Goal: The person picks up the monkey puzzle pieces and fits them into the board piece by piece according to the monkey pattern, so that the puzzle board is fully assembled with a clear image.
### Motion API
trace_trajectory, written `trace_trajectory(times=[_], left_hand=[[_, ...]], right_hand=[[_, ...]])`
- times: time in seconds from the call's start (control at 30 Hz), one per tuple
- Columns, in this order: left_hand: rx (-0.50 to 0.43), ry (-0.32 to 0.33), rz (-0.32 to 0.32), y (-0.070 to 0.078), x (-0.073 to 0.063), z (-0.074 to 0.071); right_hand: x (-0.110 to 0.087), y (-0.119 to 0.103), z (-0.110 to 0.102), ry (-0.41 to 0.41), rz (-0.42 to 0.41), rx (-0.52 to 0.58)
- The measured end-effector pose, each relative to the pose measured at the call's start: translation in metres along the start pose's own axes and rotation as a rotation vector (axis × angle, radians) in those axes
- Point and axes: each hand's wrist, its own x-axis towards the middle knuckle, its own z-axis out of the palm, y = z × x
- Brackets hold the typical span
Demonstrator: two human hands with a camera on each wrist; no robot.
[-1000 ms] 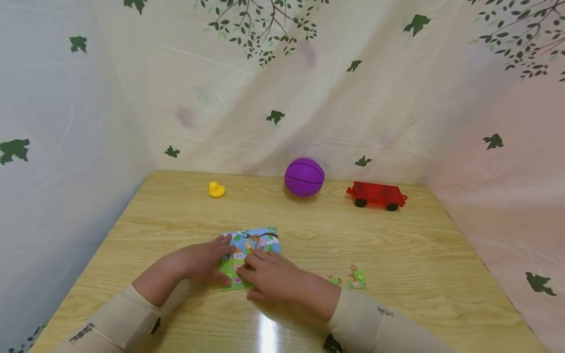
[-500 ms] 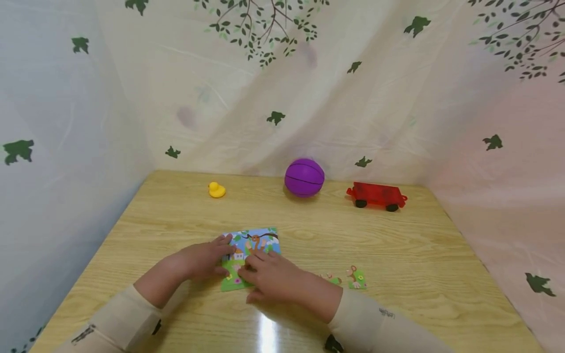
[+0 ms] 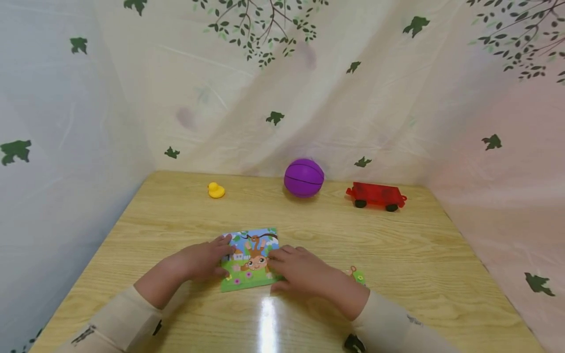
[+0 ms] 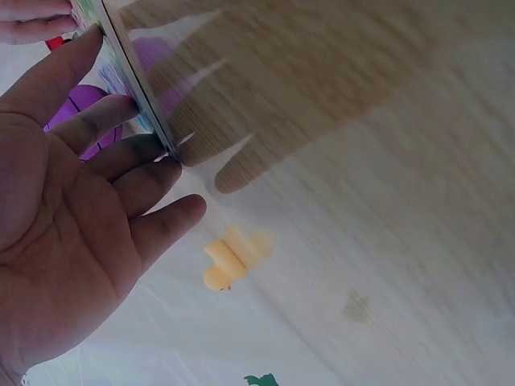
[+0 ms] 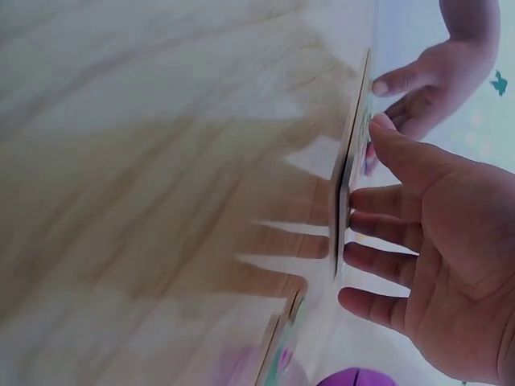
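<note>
A square jigsaw puzzle (image 3: pixel 253 247) with an upside-down monkey on a branch lies flat on the wooden table. My left hand (image 3: pixel 204 260) rests at its left edge, fingers spread and touching the board. On the opposite side, my right hand (image 3: pixel 304 269) lies with straight fingers against the right edge, covering part of the picture there. The left wrist view shows the left fingertips (image 4: pixel 165 165) along the board's side. In the right wrist view the right hand (image 5: pixel 451 249) is extended, its fingertips at the thin puzzle edge (image 5: pixel 348 181).
A loose puzzle piece (image 3: pixel 358 276) lies right of the right wrist, partly hidden by it. Along the back of the table stand a yellow rubber duck (image 3: pixel 216 190), a purple ball (image 3: pixel 304 178) and a red toy wagon (image 3: pixel 376 195). A printed cloth hangs behind.
My right hand has slid right from the puzzle's middle to its right edge, uncovering the monkey's face. It now hides one loose piece. My left hand has stayed in place.
</note>
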Motion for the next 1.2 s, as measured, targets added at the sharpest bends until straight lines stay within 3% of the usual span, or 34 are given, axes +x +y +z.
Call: trace_trajectory(times=[0.23,0.47,0.83,1.2], left_hand=[[-0.018,0.029,0.001,0.001,0.001,-0.001],[-0.017,0.010,0.009,0.000,0.002,0.000],[0.069,0.058,-0.001,0.003,-0.001,0.002],[0.056,0.066,0.013,0.004,0.001,0.005]], right_hand=[[-0.016,0.012,0.003,-0.016,0.042,0.131],[-0.041,0.034,-0.004,-0.003,0.125,0.170],[-0.074,0.052,-0.011,-0.194,0.335,0.293],[-0.073,0.055,-0.004,-0.103,0.228,0.311]])
